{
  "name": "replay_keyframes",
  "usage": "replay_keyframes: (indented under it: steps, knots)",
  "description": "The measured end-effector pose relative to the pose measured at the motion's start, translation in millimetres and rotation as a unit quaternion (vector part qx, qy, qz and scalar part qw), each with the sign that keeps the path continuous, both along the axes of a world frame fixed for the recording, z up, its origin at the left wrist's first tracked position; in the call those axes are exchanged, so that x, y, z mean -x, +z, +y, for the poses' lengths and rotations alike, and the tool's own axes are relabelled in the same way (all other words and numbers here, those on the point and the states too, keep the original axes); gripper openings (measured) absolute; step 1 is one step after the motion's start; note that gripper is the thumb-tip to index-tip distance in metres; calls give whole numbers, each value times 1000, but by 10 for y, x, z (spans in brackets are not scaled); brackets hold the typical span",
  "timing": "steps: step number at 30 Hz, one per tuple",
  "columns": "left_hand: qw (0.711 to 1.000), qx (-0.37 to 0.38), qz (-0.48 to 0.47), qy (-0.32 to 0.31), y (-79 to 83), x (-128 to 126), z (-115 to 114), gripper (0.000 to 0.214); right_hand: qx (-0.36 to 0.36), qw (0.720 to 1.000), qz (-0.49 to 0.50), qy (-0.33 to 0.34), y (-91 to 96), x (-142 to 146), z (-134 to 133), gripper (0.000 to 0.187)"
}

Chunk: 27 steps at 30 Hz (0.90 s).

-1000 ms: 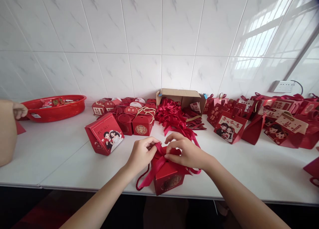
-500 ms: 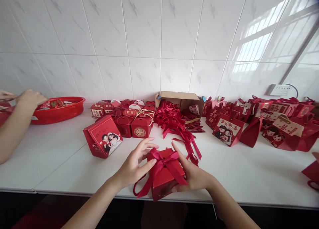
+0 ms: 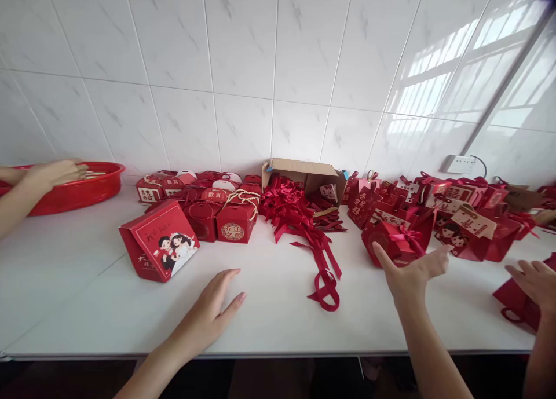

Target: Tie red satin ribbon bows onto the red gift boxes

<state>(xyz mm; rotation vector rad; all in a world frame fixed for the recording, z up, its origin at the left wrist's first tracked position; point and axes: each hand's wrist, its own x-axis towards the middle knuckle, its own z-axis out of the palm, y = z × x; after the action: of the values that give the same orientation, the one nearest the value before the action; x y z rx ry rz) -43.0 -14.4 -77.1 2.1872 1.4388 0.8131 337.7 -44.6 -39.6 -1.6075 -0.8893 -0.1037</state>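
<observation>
My left hand (image 3: pixel 212 307) hovers over the white table (image 3: pixel 269 324) with thumb and fingers apart, holding nothing. To the right, my right hand (image 3: pixel 410 274) is spread open just in front of a red gift box with a ribbon bow (image 3: pixel 391 244); whether a finger still touches it I cannot tell. That box stands at the front of a group of finished-looking red boxes. Left of my left hand sits a tilted red gift box with a printed couple (image 3: pixel 163 242). A loose loop of red ribbon (image 3: pixel 326 292) lies between my hands.
A cardboard box (image 3: pixel 299 166) spills red ribbons (image 3: pixel 289 205) by the tiled wall. Several small red boxes (image 3: pixel 234 224) stand left of it. A co-worker's hand (image 3: pixel 54 173) is over a red basin (image 3: pixel 87 193). Another person's hand (image 3: pixel 536 280) touches a red box at far right.
The bow-tied box has moved from between both hands to the group at right, and my right hand has spread. My left hand has let go. A person's hand has appeared at far right.
</observation>
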Motion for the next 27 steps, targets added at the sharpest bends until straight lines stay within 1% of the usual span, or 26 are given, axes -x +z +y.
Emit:
replay_keyframes:
  steps: [1,2,3,4,5,6,7,8,9,11,12,13,17,20,22,24,25,26,27]
  knots:
    - [1000,-5,16,1,-14,-5,2,45,0,999,-12,-47,-32,7,23,115]
    - [1000,-9,29,1,-28,-7,4,46,6,998,-38,-52,-64,38,38,100]
    - [999,-11,41,-1,-40,-7,6,46,28,997,-72,3,-95,84,46,81]
    - [999,-11,50,-3,-49,-6,8,46,64,989,-103,84,-125,141,46,63]
    - [998,-11,58,-5,-53,-5,9,46,110,972,-125,168,-152,203,41,51]
    - [998,-11,66,-6,-53,-5,9,46,166,947,-135,242,-177,265,31,44]
    - [997,-12,73,-7,-49,-6,8,45,220,919,-136,296,-200,324,19,40]
    - [997,-12,79,-8,-42,-8,5,44,265,897,-135,327,-222,377,5,37]
    - [996,-12,84,-7,-34,-12,0,43,295,883,-134,339,-244,422,-8,33]
    - [996,-14,92,-5,-22,-23,-17,42,312,877,-141,338,-285,482,-29,21]
    - [995,-17,94,-3,-20,-28,-28,42,308,878,-144,338,-304,498,-37,17]
    - [995,-20,95,-1,-21,-32,-39,42,299,879,-146,341,-320,508,-46,16]
    - [995,-36,97,5,-32,-26,-43,38,243,891,-124,363,-347,577,-134,23]
    - [995,-56,83,6,-3,-20,-15,33,181,905,-65,380,-320,766,-320,26]
    - [996,-73,46,3,25,-34,-64,27,138,897,-3,420,-313,950,-510,28]
    - [996,-91,-26,1,22,-72,-250,20,105,873,68,472,-350,1125,-727,26]
    - [993,-95,-73,4,-1,-101,-405,18,91,860,103,492,-391,1195,-830,22]
    - [989,-84,-120,6,-40,-136,-596,15,74,850,141,502,-446,1247,-919,18]
    - [988,-45,-148,-6,-92,-177,-813,14,59,841,179,507,-509,1282,-988,13]
